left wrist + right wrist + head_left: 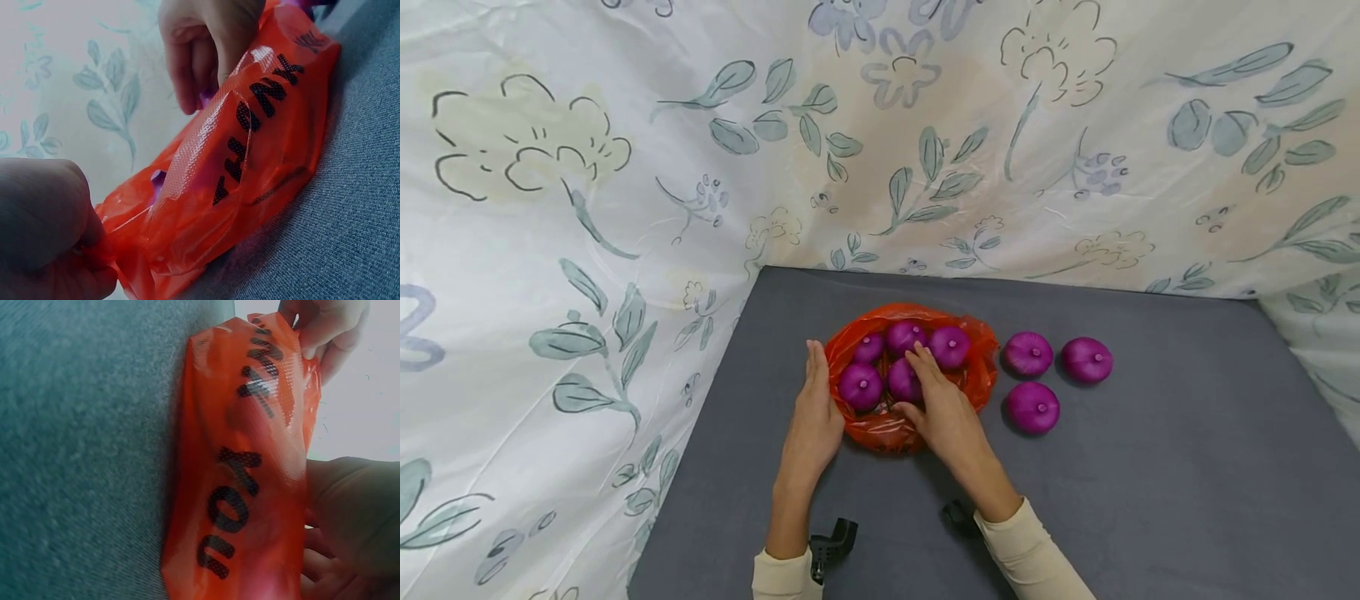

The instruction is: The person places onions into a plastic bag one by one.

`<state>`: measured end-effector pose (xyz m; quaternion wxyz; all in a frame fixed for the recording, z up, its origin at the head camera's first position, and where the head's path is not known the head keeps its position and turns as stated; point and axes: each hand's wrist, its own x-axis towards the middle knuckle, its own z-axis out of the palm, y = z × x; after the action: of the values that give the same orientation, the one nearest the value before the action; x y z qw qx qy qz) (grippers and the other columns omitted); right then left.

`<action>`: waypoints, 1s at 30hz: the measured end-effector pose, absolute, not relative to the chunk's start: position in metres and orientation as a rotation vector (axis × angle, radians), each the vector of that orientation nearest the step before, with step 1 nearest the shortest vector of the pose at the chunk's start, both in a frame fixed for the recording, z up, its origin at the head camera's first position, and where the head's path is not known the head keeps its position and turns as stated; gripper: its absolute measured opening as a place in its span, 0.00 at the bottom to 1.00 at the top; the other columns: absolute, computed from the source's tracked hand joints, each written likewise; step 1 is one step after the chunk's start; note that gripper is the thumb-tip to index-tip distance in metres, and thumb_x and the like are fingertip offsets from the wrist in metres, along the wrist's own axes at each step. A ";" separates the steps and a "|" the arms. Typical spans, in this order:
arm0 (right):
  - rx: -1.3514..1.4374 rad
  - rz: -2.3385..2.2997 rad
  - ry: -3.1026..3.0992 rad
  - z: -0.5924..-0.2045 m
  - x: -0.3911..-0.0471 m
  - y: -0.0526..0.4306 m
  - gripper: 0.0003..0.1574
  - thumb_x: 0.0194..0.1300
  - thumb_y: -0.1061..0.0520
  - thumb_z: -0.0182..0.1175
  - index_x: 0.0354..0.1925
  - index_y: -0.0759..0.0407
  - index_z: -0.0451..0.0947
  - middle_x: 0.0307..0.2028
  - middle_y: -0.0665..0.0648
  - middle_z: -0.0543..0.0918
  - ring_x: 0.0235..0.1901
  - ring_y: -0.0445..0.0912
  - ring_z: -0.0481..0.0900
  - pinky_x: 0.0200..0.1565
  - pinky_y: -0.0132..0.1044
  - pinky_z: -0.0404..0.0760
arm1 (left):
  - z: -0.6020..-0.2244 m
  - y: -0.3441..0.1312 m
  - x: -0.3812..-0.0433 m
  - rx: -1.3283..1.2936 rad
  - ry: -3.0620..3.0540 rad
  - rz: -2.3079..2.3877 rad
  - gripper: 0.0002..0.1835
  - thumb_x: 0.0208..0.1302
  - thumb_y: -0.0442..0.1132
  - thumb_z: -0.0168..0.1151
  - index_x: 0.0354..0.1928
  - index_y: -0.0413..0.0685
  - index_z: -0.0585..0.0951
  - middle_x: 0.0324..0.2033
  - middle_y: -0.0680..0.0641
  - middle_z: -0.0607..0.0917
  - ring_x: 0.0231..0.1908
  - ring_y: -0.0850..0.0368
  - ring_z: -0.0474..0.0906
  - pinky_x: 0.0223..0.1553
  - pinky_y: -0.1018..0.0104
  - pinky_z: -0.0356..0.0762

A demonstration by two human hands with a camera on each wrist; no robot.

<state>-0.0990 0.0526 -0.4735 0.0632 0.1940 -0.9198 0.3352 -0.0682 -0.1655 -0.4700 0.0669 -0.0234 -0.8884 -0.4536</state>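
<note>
We best steady the bag [880, 435] our left hand [815, 418] pinches while our right hand [950, 417] cups an onion [901, 382] inside.

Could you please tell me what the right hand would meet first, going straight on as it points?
In the head view, the right hand would probably meet the back middle onion in the bag first, though depth is unclear.

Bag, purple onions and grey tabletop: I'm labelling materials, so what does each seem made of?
Bag: thin, shiny plastic film; it is see-through, wrinkled and catches bright highlights.
Onions: natural skin or smooth plastic; the strong purple and slight sheen leave this open.
Tabletop: probably covered in matte woven fabric; a fine weave shows in both wrist views.
</note>
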 end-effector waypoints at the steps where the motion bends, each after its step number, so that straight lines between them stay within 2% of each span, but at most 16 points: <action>1: 0.579 1.015 -2.784 -0.473 -0.099 0.053 0.50 0.63 0.53 0.78 0.77 0.58 0.68 0.80 0.59 0.65 0.71 0.59 0.74 0.63 0.55 0.79 | -0.470 -0.166 -0.068 -0.072 -2.680 -1.362 0.42 0.77 0.22 0.39 0.85 0.51 0.38 0.84 0.51 0.36 0.83 0.53 0.35 0.80 0.48 0.45; 11: 0.512 1.047 -2.743 -0.455 -0.088 0.063 0.48 0.65 0.52 0.77 0.77 0.56 0.69 0.80 0.56 0.65 0.60 0.61 0.84 0.62 0.56 0.80 | -0.470 -0.167 -0.064 -0.080 -2.670 -1.366 0.40 0.78 0.23 0.39 0.85 0.48 0.40 0.85 0.50 0.37 0.83 0.51 0.36 0.80 0.47 0.45; 19: 0.453 1.030 -2.706 -0.441 -0.083 0.082 0.47 0.66 0.51 0.76 0.78 0.56 0.69 0.80 0.56 0.65 0.57 0.62 0.85 0.60 0.56 0.81 | -0.469 -0.168 -0.064 -0.073 -2.676 -1.361 0.41 0.77 0.22 0.38 0.85 0.48 0.40 0.85 0.51 0.37 0.83 0.52 0.36 0.80 0.47 0.45; 24: 0.409 1.050 -2.687 -0.439 -0.083 0.097 0.46 0.69 0.50 0.73 0.78 0.56 0.68 0.81 0.56 0.62 0.63 0.63 0.81 0.62 0.59 0.79 | -0.469 -0.168 -0.065 -0.067 -2.690 -1.378 0.41 0.78 0.22 0.37 0.85 0.52 0.38 0.84 0.55 0.35 0.83 0.58 0.34 0.81 0.51 0.44; 30: 0.361 1.051 -2.650 -0.436 -0.083 0.115 0.44 0.70 0.51 0.72 0.77 0.59 0.69 0.80 0.58 0.65 0.69 0.62 0.76 0.65 0.61 0.76 | -0.468 -0.166 -0.066 -0.080 -2.685 -1.364 0.41 0.78 0.22 0.39 0.86 0.50 0.40 0.85 0.51 0.37 0.83 0.52 0.37 0.80 0.48 0.47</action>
<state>-0.0825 0.1148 -0.4361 0.1336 0.1246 -0.9139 0.3625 -0.0660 -0.1660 -0.4677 0.0645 -0.0265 -0.8893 -0.4519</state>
